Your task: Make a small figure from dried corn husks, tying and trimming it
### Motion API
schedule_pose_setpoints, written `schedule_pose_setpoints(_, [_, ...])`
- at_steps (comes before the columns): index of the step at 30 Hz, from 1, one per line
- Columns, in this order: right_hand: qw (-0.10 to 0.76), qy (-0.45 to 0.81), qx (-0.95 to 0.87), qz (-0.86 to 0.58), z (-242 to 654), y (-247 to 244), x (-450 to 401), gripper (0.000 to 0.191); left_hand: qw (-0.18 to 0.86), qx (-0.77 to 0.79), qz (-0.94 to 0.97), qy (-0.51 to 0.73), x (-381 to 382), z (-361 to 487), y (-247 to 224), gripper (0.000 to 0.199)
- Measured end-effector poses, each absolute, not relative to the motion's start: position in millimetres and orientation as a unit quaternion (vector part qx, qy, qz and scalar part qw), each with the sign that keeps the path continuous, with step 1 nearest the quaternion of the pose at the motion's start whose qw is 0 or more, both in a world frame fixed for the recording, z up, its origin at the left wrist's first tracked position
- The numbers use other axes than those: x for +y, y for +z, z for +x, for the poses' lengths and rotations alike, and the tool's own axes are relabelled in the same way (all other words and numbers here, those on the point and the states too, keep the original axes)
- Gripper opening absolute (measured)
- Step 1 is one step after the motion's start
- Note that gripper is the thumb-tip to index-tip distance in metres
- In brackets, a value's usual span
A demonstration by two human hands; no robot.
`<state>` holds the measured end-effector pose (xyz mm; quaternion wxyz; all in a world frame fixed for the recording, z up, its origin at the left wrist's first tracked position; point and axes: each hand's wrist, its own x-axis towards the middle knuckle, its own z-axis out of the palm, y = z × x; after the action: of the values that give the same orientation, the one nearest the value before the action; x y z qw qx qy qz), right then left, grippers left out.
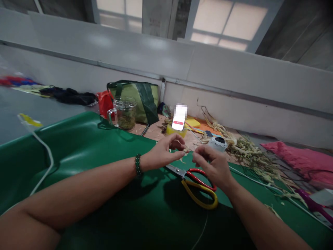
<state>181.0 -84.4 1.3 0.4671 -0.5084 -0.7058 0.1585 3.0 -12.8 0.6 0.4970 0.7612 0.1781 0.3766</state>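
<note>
We are pinching a pale strip (186, 150) in the grip of our left hand (163, 151), at twelve o'clock from the scissors (180, 172), apparently shaping it, while our right hand (213, 164) is hovering at its four o'clock, hold unclear, the next move probably needing a light touch.

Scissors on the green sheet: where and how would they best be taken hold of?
Probably by the yellow loop and red loop, with the right hand coming from the near right. The scissors lie with both loops toward that side and the blades pointing to the far left, so the open loops offer a hold clear of the metal.
</note>
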Motion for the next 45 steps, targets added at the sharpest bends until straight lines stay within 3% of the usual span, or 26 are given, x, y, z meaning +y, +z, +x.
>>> schedule_pose_setpoints(3, [0.500,0.229,-0.659,-0.513,187.5,9.3,-81.3,0.032,0.459,0.181,0.787,0.371,-14.8,0.8,2.3,0.023])
schedule_pose_setpoints(11, [0.441,0.365,-0.622,-0.535,182.9,11.1,-78.6,0.037,0.422,0.139,0.822,0.357,-18.5,1.7,2.8,0.022])
schedule_pose_setpoints(25, [0.421,0.391,-0.624,-0.530,180.8,6.4,-79.8,0.030,0.489,0.180,0.806,0.281,-13.1,3.8,0.9,0.015])
schedule_pose_setpoints(36, [0.380,0.429,-0.620,-0.536,178.7,12.9,-82.5,0.021,0.456,0.220,0.810,0.297,-18.2,4.6,4.9,0.005])
schedule_pose_setpoints(45, [0.382,0.436,-0.618,-0.531,178.3,9.0,-80.3,0.028,0.413,0.210,0.829,0.313,-17.5,4.4,4.2,0.006])
